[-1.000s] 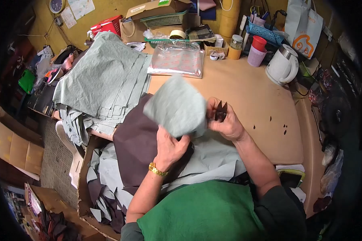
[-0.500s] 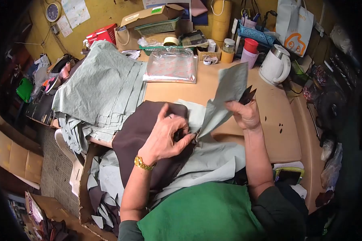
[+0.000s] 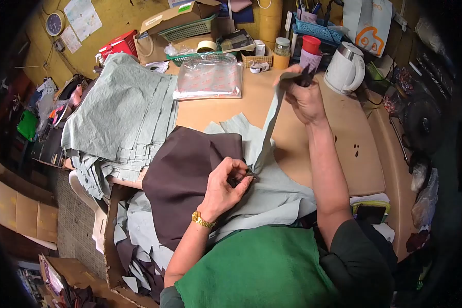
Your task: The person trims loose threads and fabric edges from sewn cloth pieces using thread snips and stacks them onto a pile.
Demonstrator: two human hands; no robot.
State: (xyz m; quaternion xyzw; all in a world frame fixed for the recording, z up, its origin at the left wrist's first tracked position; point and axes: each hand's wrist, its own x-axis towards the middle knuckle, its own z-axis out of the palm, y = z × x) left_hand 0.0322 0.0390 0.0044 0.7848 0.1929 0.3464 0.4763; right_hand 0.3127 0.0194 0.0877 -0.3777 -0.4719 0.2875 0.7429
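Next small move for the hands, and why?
Probably lower the right hand toward the left hand, bringing the dark snips to the pinch. The left fingertips grip the lower end of the raised grey cloth; the right hand holds its upper end and the snips, well above that spot.

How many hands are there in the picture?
2. The right hand is raised, holding the grey-green cloth near its top; the left hand, below the cloth's raised part, wears the gold watch. No others show.
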